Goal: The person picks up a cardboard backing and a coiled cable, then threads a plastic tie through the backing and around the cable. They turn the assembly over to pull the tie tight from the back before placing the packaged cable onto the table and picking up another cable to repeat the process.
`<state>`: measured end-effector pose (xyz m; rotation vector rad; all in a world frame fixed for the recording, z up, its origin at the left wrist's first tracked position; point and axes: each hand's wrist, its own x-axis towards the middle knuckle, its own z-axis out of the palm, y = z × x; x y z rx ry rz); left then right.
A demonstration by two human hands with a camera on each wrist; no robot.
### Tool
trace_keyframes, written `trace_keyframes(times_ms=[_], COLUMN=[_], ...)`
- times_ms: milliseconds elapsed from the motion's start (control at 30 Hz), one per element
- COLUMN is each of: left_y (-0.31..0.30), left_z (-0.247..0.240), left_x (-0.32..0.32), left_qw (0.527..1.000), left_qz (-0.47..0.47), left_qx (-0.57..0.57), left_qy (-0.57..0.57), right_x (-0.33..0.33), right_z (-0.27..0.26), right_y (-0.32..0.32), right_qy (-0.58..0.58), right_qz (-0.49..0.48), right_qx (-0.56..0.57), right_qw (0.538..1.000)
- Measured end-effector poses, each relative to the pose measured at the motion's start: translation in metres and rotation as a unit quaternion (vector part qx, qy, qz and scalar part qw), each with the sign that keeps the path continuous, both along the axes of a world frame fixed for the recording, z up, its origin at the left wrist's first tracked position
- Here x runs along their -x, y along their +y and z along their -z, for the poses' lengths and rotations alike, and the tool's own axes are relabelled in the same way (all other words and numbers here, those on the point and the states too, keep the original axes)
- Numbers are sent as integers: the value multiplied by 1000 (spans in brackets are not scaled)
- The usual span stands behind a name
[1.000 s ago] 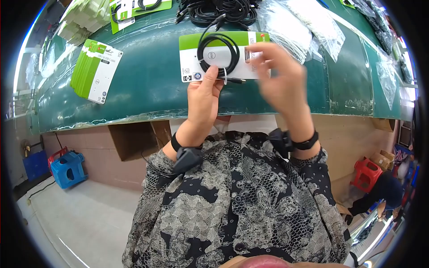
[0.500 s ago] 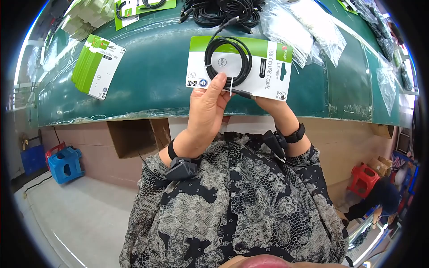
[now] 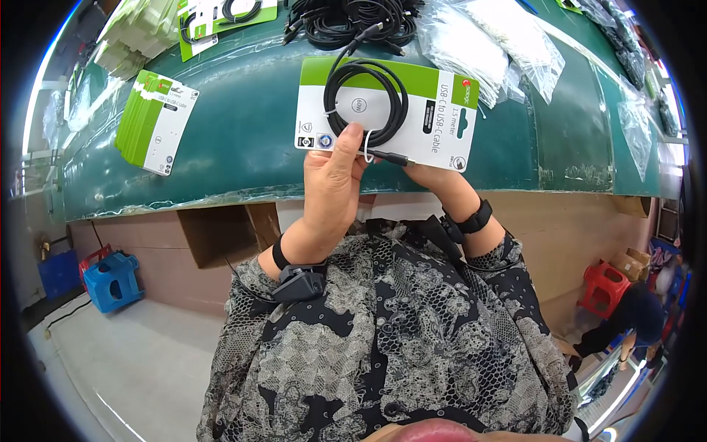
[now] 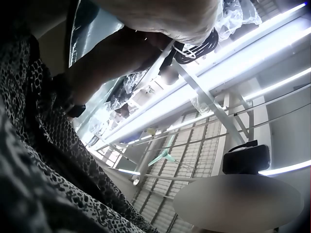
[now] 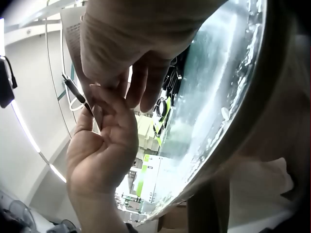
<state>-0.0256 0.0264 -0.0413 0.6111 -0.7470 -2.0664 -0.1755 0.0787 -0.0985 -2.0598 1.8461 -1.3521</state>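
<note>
My left hand [image 3: 333, 180] grips a green and white retail card [image 3: 403, 136] printed "USB-C to USB-C cable", with the thumb on its front and fingers behind. A coiled black cable [image 3: 401, 103] lies over the card front under that thumb. A white tie [image 3: 367, 144] loops around the coil's lower part. My right hand [image 3: 442, 180] is behind the card's lower edge, its fingertips hidden in the head view. From the right wrist, the right hand [image 5: 131, 39] meets the left hand's fingers [image 5: 109, 99] behind the card; I cannot tell what it pinches.
A heap of black cables [image 3: 353, 22] lies at the back of the green table [image 3: 243, 132]. Bags of white ties [image 3: 471, 59] sit right of it. A fanned stack of cards [image 3: 155, 125] lies left; carded cables [image 3: 221, 18] and pale stacked pieces [image 3: 140, 37] stand behind.
The right hand has swung from in front of the card's right side to behind its lower edge. The card has shifted slightly; the left hand keeps its grip on it.
</note>
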Motion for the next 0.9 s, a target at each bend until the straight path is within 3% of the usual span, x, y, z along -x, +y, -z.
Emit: trace_keyframes(times_ms=[200, 333, 467, 567, 600, 700, 900], left_y=[0, -2, -4, -8, -10, -7, -5], left_z=[-4, 0, -4, 2, 1, 0, 6], left_x=[0, -3, -6, -10, -10, -7, -10], left_qw=[999, 999, 999, 999, 999, 999, 999], left_qz=[21, 30, 19, 28, 29, 34, 21], left_qx=[-23, -25, -12, 6, 8, -8, -31], left_qy=[9, 16, 40, 21, 21, 35, 28], right_x=[-4, -1, 0, 4, 3, -4, -6], right_z=[-14, -3, -1, -15, -21, -34, -14], right_y=[1, -2, -7, -5, -6, 1, -5], right_qy=[32, -31, -65, -205, -205, -24, -45], right_qz=[9, -8, 23, -39, -39, -65, -32], right_qx=[9, -22, 21, -96, -94, -11, 33], right_qw=[999, 999, 997, 973, 973, 998, 998])
